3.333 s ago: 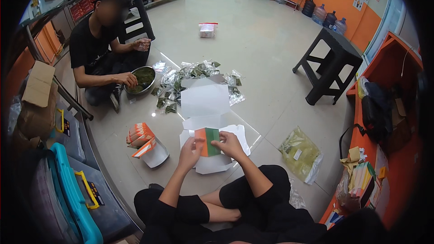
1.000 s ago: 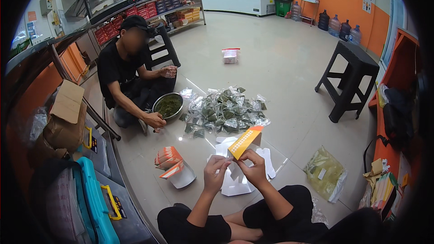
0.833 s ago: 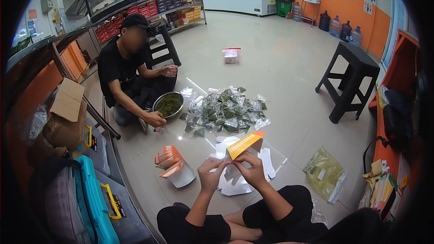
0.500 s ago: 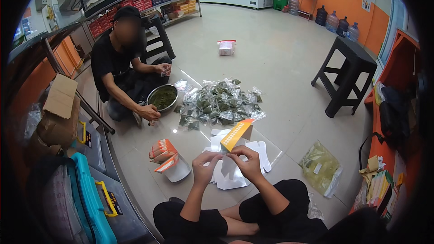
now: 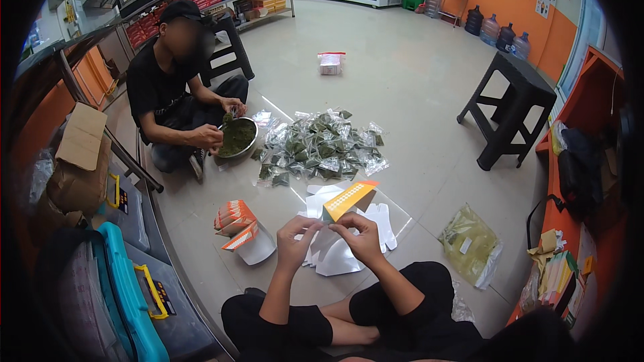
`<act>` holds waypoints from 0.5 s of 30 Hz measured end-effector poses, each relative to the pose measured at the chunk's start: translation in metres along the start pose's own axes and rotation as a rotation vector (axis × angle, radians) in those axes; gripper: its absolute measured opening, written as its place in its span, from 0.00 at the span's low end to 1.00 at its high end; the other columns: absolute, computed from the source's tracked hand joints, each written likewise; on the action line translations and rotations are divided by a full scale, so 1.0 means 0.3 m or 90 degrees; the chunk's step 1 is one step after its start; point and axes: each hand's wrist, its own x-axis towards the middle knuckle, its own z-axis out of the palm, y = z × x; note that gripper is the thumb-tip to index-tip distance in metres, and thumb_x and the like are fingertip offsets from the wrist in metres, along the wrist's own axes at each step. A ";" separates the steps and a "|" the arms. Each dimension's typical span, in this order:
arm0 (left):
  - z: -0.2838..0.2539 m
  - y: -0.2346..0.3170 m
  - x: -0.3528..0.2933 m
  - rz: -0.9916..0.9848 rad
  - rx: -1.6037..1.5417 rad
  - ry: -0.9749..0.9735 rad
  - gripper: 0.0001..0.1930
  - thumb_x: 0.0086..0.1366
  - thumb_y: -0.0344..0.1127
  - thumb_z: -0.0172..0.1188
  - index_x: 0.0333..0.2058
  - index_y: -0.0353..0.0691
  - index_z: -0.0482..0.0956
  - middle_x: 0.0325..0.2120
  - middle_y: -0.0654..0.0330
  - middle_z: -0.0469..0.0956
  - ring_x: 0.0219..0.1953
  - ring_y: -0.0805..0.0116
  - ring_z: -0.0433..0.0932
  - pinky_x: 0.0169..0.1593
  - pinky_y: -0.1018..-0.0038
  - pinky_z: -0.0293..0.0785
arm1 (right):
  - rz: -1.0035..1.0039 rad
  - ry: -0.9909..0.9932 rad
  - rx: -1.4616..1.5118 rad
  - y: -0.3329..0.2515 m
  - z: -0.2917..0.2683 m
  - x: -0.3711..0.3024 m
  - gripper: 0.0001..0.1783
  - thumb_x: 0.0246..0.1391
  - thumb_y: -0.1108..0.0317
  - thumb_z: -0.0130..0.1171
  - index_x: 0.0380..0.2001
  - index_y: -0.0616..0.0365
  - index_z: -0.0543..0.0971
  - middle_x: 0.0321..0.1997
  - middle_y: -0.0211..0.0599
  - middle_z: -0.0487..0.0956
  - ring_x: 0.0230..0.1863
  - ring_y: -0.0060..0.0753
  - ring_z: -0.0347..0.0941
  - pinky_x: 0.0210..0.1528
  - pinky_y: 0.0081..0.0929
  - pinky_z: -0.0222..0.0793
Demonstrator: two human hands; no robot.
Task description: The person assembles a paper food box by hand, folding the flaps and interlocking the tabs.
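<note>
My left hand [image 5: 297,241] and my right hand [image 5: 357,238] pinch the lower edge of a yellow and orange cardboard box [image 5: 350,201], held up between the fingertips. The box looks partly folded, and its underside is hidden by my fingers. Below it, flat white box blanks [image 5: 337,263] lie in a loose stack on the floor. To the left stands a nested group of orange and white folded boxes [image 5: 236,224]. Beyond the blanks is a heap of small clear plastic packets with green contents [image 5: 323,146].
Across from me, a seated co-worker [image 5: 178,94] lifts green paste from a metal bowl [image 5: 255,135]. A large plastic bag [image 5: 471,247] lies right, near a black stool [image 5: 513,104]. Toolboxes [image 5: 144,281] line the left; an orange shelf [image 5: 587,87] stands right.
The co-worker's hand has moved from the bowl's near rim, raising a lump of green paste toward the other hand. My hands keep the same hold on the box; the view has shifted slightly.
</note>
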 end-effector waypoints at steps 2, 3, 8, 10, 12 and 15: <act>-0.006 0.005 0.001 0.004 0.004 -0.013 0.03 0.56 0.28 0.62 0.30 0.38 0.83 0.28 0.61 0.80 0.30 0.73 0.78 0.33 0.78 0.74 | -0.001 0.001 0.001 -0.001 0.000 -0.001 0.05 0.47 0.74 0.65 0.25 0.63 0.78 0.25 0.30 0.79 0.29 0.17 0.74 0.35 0.16 0.68; -0.010 0.009 0.002 0.010 0.010 -0.026 0.03 0.56 0.27 0.62 0.30 0.38 0.82 0.28 0.60 0.80 0.30 0.73 0.78 0.33 0.78 0.74 | 0.005 -0.002 0.011 -0.007 -0.001 0.000 0.05 0.47 0.74 0.65 0.26 0.63 0.78 0.25 0.30 0.79 0.29 0.17 0.74 0.35 0.16 0.68; -0.025 0.022 0.006 0.008 -0.002 -0.048 0.03 0.56 0.26 0.61 0.30 0.36 0.82 0.28 0.59 0.80 0.30 0.72 0.78 0.34 0.77 0.75 | 0.015 -0.007 0.015 -0.007 0.005 -0.005 0.05 0.47 0.74 0.65 0.26 0.63 0.78 0.26 0.29 0.79 0.30 0.17 0.74 0.36 0.17 0.68; -0.029 0.023 0.008 0.004 -0.009 -0.047 0.03 0.56 0.26 0.61 0.30 0.36 0.82 0.28 0.59 0.80 0.30 0.72 0.78 0.34 0.77 0.75 | 0.019 -0.005 0.022 -0.015 0.006 -0.004 0.04 0.47 0.74 0.64 0.26 0.63 0.78 0.26 0.29 0.79 0.29 0.16 0.73 0.36 0.16 0.68; -0.028 0.035 0.014 0.023 0.044 -0.084 0.03 0.56 0.26 0.61 0.30 0.36 0.82 0.28 0.59 0.80 0.30 0.72 0.78 0.34 0.77 0.75 | 0.016 -0.008 0.013 -0.016 -0.002 -0.005 0.04 0.47 0.74 0.64 0.26 0.63 0.79 0.26 0.29 0.79 0.29 0.16 0.73 0.35 0.17 0.68; -0.021 0.014 0.006 0.022 0.003 -0.052 0.03 0.56 0.26 0.62 0.30 0.36 0.82 0.27 0.59 0.80 0.29 0.73 0.78 0.33 0.77 0.75 | -0.005 -0.024 -0.002 -0.039 0.001 -0.004 0.05 0.47 0.74 0.64 0.26 0.63 0.79 0.26 0.29 0.79 0.29 0.16 0.73 0.35 0.17 0.67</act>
